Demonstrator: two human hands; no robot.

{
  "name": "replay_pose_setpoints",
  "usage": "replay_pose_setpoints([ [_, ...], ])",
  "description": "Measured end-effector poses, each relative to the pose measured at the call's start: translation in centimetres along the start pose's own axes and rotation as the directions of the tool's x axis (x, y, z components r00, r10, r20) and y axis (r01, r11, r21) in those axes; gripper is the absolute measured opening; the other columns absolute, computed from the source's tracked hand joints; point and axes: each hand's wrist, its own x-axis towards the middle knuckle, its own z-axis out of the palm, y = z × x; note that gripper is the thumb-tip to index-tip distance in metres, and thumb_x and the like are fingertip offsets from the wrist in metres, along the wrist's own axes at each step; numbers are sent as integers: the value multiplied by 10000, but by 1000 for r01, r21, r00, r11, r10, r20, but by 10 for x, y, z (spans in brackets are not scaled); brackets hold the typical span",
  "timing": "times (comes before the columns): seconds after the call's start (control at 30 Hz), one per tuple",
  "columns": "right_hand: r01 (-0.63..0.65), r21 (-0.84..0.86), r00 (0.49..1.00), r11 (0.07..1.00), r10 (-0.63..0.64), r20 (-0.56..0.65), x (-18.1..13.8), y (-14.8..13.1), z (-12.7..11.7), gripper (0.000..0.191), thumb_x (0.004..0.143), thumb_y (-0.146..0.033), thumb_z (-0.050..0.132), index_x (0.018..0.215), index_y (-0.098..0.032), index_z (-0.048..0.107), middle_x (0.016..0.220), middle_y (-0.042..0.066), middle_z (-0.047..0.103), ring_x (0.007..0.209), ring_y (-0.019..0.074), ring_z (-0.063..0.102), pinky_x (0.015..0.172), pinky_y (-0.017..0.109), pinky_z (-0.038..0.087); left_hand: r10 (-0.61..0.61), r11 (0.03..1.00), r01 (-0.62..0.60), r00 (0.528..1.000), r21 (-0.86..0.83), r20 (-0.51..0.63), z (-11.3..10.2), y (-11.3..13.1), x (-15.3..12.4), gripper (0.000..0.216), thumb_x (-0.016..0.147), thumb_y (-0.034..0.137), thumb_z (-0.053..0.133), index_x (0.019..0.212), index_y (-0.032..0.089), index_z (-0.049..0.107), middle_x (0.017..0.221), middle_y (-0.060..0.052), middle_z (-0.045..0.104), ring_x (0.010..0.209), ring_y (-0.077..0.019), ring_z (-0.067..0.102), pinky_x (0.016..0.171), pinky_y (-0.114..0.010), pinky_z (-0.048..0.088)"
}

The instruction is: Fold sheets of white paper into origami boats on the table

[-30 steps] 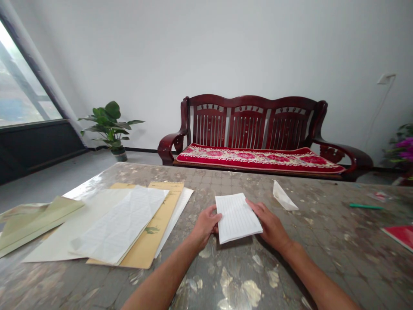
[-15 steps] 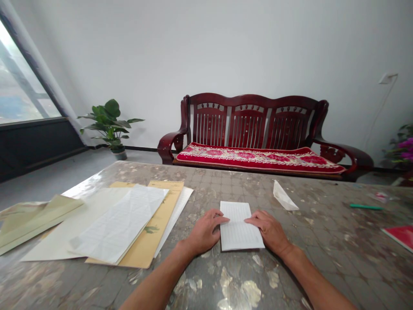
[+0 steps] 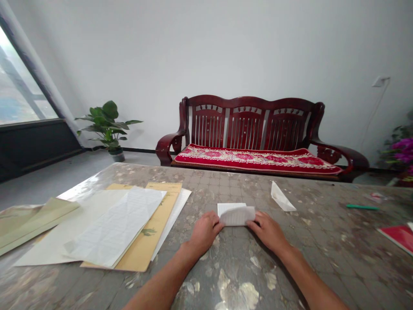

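Note:
A lined white sheet of paper (image 3: 237,216) lies on the table between my hands, its near half bent up and over toward the far half. My left hand (image 3: 206,228) pinches the paper's left edge near the fold, thumb against the fingers. At the right edge, my right hand (image 3: 266,230) grips the raised flap the same way. The far strip of the sheet still shows flat behind the flap. To the right and beyond my right hand rests a small folded white paper piece (image 3: 282,197).
Left of me lie loose lined sheets (image 3: 119,228) over a tan notepad (image 3: 145,247), with a yellowish folded paper (image 3: 35,221) farther left. A green pen (image 3: 362,207) and a red booklet (image 3: 398,237) are on the right. Behind the patterned table (image 3: 200,280) stands a wooden bench (image 3: 248,129).
The sheet lay flat with its whole length showing; now its near half is lifted and folded away from me. Both hands have closed on its side edges.

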Motion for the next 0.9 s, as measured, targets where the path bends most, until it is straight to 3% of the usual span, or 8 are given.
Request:
replay_pose_setpoints([
  [0.2,-111,-149,993,983,105,-47,10,-5,10,317,947,-400,464,777,-200,642,867,52,678,873,205,582,727,279,365,-162,986,166,980,27,-117,2,3,6,232,837,318,655,644,194,622,791,-43,621,846,-218,585,753,-289,399],
  [0.7,-182,-337,980,924,143,-136,10,-18,14,281,919,-404,520,714,-216,562,788,35,654,759,199,569,635,302,278,-261,942,273,962,196,-83,-2,14,7,133,841,284,648,748,191,625,924,-56,598,929,-216,557,857,-327,405],
  [0.8,-193,-352,979,916,153,-138,10,-20,14,269,917,-398,521,722,-217,554,800,35,657,766,205,574,635,304,275,-276,937,290,957,196,-94,-3,15,6,88,840,276,650,845,193,621,972,-55,595,957,-217,555,878,-330,415],
  [0.9,-202,-360,977,911,160,-143,10,-20,14,259,912,-410,528,736,-221,551,807,37,658,776,209,578,634,302,276,-268,937,294,952,190,-149,-2,14,5,224,827,244,662,1033,189,595,1106,-77,582,1040,-237,542,925,-362,425],
])
